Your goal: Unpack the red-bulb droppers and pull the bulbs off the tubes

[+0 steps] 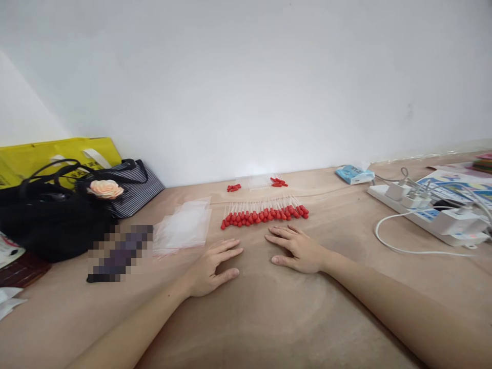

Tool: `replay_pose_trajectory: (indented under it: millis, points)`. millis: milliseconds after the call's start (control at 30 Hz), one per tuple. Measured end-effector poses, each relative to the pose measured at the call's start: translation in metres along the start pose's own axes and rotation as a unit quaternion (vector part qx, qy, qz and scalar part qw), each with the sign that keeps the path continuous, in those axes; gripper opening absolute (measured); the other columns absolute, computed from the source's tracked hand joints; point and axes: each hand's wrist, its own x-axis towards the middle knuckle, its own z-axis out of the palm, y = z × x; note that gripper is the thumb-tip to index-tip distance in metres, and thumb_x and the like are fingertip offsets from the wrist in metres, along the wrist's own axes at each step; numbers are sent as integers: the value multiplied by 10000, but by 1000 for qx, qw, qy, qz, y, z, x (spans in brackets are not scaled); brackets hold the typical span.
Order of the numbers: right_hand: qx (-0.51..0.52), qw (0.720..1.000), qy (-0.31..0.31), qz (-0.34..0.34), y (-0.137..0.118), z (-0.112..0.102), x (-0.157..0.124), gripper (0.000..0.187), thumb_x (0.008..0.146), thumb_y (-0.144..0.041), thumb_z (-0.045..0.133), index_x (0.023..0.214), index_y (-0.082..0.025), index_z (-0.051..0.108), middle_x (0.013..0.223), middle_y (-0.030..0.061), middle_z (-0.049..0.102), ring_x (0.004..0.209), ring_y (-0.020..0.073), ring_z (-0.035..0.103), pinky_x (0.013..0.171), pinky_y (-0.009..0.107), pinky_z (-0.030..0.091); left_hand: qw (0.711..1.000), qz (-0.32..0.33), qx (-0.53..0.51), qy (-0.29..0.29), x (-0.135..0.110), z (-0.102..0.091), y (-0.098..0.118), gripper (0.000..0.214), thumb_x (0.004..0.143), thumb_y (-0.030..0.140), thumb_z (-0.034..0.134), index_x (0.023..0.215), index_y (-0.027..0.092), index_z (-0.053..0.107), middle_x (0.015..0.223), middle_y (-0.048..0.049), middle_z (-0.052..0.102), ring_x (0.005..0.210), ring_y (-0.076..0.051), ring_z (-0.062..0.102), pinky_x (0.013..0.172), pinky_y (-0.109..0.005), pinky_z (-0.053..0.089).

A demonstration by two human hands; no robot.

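My left hand (217, 266) lies flat on the wooden table (261, 328), fingers spread, holding nothing. Opposite it my right hand (298, 249) rests palm down, also with fingers apart and nothing in them. Just beyond both hands is a long row of thin pale sticks with red bulbous tips (265, 214), the tips pointing toward me. Left of the row, near my left hand, lies a stack of clear plastic bags (184, 225). Farther back, by the wall, are clear bags (261, 182) with red-tipped sticks at either side.
At the left stand a yellow bag (23, 159), a striped bag (134, 189) and a black bag (57, 225) with a flower. On the right are a blue tissue pack (353, 174), a white power strip (400, 205) with chargers and cables, and printed papers (442, 179).
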Motion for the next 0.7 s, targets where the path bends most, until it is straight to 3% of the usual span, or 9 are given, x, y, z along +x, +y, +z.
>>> replay_pose_trajectory:
  millis: [100,167,233,433,700]
  points:
    - [-3,1000,8,-6,1,1,0,637,787,-607,326,1305,-235,329,1365,97,303,1241,246,280,1019,476,153,990,-53,20,127,9,-2,-8,277,806,356,442,991,214,590,1066,-62,582,990,-183,523,881,-333,399]
    - [-2,1000,12,-11,2,2,0,629,787,-602,335,1302,-240,335,1362,95,312,1233,250,291,1015,478,157,969,-114,62,209,22,-7,-18,236,787,351,453,865,189,607,899,-59,614,887,-189,543,821,-328,414]
    - [-2,1000,12,-14,3,2,0,623,788,-598,341,1302,-244,334,1361,93,313,1228,253,297,1011,479,160,949,-171,100,246,39,-13,-29,231,760,367,471,817,182,597,830,-57,608,850,-207,539,794,-340,410]
    - [-6,1000,2,-9,1,0,1,632,791,-601,329,1307,-236,323,1360,97,314,1237,245,280,1007,473,169,937,-265,101,206,76,-19,-45,289,718,461,483,696,192,585,831,-65,607,849,-243,530,731,-349,396]
    - [-5,1000,8,-8,0,-1,1,629,784,-597,347,1299,-235,342,1350,101,331,1231,250,289,1008,472,172,924,-279,70,251,82,-7,-52,286,776,374,418,661,163,572,746,-68,603,766,-205,549,692,-307,407]
